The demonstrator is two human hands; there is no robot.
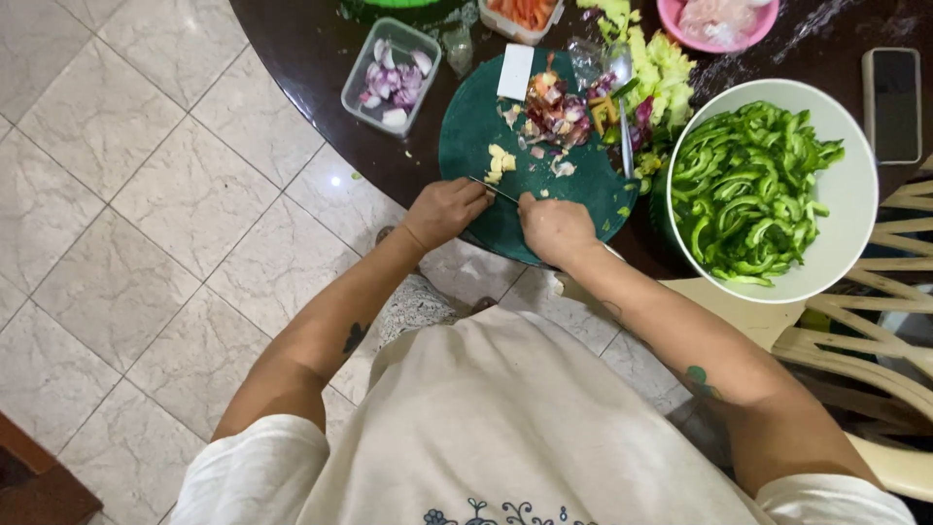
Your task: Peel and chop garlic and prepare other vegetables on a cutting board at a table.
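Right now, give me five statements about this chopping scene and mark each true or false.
1. The left hand holds a knife over the green cutting board. True.
2. The white bowl holds sliced carrots. False: it holds sliced green peppers.
3. The right hand rests on the board's near edge. True.
4. The clear container of chopped red onion sits to the right of the board. False: it sits to its left.
5. A phone lies on the dark table. True.
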